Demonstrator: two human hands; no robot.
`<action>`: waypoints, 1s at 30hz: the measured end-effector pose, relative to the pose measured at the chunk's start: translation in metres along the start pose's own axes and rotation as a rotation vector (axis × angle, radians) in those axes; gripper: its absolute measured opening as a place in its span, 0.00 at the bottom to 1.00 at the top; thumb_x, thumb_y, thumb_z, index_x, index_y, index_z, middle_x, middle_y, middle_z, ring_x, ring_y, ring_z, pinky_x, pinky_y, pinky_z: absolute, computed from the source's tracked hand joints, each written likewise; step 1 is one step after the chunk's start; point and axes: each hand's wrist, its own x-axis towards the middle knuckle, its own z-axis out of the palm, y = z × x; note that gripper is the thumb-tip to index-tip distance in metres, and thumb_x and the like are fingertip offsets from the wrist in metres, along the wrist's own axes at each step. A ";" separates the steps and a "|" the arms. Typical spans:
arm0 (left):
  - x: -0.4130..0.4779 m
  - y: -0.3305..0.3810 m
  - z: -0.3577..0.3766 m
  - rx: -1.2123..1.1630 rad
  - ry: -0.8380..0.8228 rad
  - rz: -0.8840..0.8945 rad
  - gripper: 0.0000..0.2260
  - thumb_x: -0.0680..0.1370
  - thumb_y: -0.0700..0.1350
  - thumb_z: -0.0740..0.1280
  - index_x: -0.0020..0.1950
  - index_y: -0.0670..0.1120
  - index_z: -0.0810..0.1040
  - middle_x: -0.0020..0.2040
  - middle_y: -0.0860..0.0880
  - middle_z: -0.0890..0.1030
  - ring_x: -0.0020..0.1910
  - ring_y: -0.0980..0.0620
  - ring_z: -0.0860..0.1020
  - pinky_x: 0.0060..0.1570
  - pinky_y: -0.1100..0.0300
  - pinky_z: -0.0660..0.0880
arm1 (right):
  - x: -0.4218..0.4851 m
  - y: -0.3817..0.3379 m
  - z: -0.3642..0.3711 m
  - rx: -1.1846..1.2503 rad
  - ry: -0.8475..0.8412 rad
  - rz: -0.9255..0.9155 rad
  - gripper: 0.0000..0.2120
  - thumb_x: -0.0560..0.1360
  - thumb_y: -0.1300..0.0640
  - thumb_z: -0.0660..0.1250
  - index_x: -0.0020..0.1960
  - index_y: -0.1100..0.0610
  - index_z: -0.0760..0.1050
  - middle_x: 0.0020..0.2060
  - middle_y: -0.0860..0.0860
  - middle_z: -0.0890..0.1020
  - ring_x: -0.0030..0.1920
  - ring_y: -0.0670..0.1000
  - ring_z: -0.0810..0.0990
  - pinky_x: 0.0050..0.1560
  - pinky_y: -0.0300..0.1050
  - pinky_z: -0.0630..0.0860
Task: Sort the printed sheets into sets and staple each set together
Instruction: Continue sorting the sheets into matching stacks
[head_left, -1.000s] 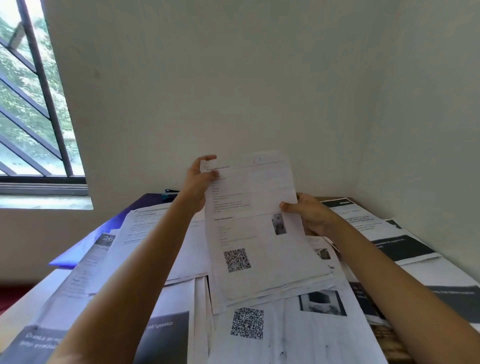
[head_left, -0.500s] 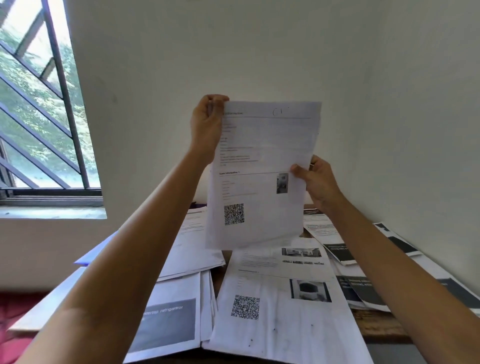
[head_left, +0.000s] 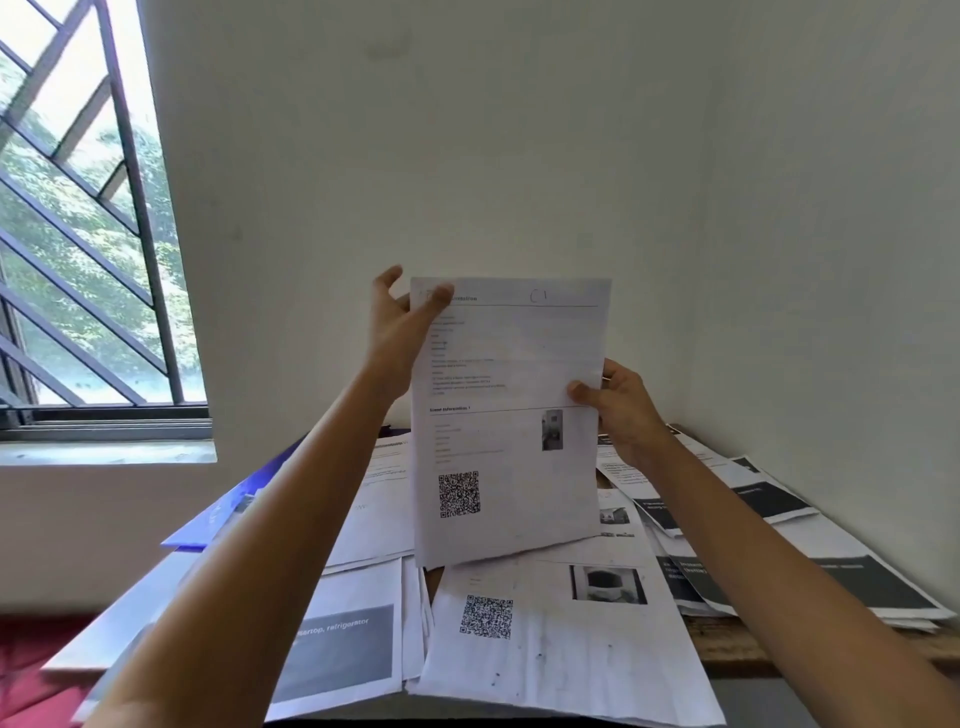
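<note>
Wooden worktop (head_left: 727, 649) strewn with printed pages (head_left: 545, 654); above it a white QR-coded printed sheet (head_left: 509, 374) is held upright, left grip (head_left: 397, 332) pinching its top-left corner, right grip (head_left: 623, 415) clamped on its right edge

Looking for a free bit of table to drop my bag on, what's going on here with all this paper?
A person is holding a printed sheet upright in the air: the left hand pinches its top left corner, and the right hand grips its right edge. Below it the table is covered with other sheets in loose, overlapping piles. No stapler shows, so this looks like the sorting stage.
</note>
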 end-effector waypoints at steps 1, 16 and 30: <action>-0.002 -0.003 -0.005 -0.055 -0.015 -0.074 0.32 0.76 0.47 0.71 0.73 0.47 0.57 0.54 0.44 0.81 0.45 0.49 0.82 0.44 0.54 0.81 | 0.000 0.000 0.000 0.011 0.010 0.005 0.14 0.74 0.69 0.67 0.57 0.59 0.76 0.45 0.50 0.83 0.41 0.47 0.83 0.39 0.43 0.82; -0.012 -0.023 -0.017 0.002 -0.166 -0.122 0.04 0.77 0.36 0.67 0.48 0.44 0.79 0.40 0.49 0.85 0.39 0.50 0.83 0.36 0.56 0.81 | 0.011 -0.033 0.002 -0.032 -0.156 0.033 0.16 0.73 0.69 0.68 0.56 0.54 0.77 0.47 0.49 0.84 0.44 0.49 0.83 0.47 0.49 0.81; -0.040 -0.059 -0.022 0.144 -0.345 -0.177 0.09 0.77 0.44 0.70 0.57 0.48 0.77 0.53 0.43 0.83 0.51 0.41 0.82 0.45 0.49 0.81 | -0.006 0.025 0.012 -0.153 0.023 0.058 0.11 0.77 0.65 0.65 0.58 0.56 0.77 0.51 0.57 0.83 0.48 0.57 0.82 0.49 0.53 0.80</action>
